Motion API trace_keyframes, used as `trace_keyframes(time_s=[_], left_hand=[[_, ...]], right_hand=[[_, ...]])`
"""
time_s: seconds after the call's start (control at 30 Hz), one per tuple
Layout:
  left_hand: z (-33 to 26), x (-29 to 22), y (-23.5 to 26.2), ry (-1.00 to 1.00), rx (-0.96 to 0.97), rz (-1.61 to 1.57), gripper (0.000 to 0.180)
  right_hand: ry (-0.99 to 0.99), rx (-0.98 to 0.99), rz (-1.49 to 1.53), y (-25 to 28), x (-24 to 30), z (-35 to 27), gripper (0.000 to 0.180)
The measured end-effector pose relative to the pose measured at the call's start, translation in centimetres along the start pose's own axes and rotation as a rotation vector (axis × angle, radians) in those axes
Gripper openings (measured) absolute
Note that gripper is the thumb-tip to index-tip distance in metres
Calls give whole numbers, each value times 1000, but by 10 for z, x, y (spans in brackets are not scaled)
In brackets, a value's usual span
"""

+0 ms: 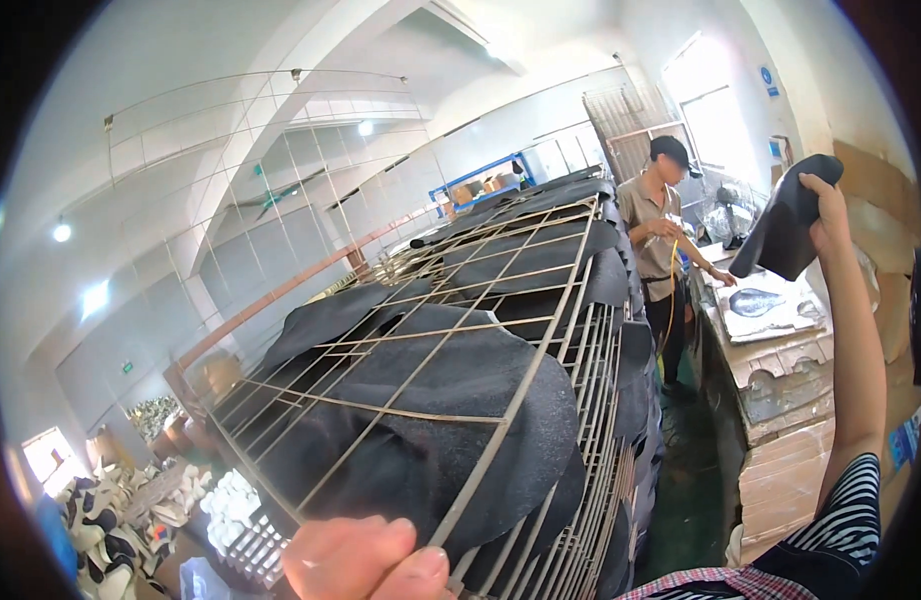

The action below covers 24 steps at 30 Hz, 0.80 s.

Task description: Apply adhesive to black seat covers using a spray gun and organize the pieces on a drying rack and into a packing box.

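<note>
In our white-walled workshop (251,255), the pale metal-wire rack (503,422) could snag a limp edge dragged across it; its grainy, round-ended black sheets (461,370) look flexible. A curved black sheet (783,228) is raised at right, clamped in our right hand (827,212); our left hand (366,562) curls by the rack, grip unclear.

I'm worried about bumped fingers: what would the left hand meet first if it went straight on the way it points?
Probably the side rail of the wire rack, just ahead of the left hand. Depth is unclear here, so the two may already be touching.
</note>
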<state>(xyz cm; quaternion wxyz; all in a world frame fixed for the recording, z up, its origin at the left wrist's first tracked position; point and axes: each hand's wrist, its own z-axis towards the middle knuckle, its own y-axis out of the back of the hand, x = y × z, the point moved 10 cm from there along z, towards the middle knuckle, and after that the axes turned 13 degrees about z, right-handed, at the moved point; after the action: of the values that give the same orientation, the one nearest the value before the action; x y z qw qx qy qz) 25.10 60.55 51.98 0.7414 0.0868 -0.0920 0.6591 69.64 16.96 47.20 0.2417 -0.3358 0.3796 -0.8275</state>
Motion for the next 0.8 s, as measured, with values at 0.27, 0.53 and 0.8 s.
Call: trace_keyframes(time_s=[0.27,0.53,0.8], left_hand=[[8,-5,4,63,-94,-107,14],[17,-3,-1,84,147,39,16],[20,-1,3,-104,224,193,23]], right_hand=[[59,-2,-85,-7,32,9,25],[-90,176,-106,-54,14,28,11],[-304,621,-17,-406,-103,-48,13]])
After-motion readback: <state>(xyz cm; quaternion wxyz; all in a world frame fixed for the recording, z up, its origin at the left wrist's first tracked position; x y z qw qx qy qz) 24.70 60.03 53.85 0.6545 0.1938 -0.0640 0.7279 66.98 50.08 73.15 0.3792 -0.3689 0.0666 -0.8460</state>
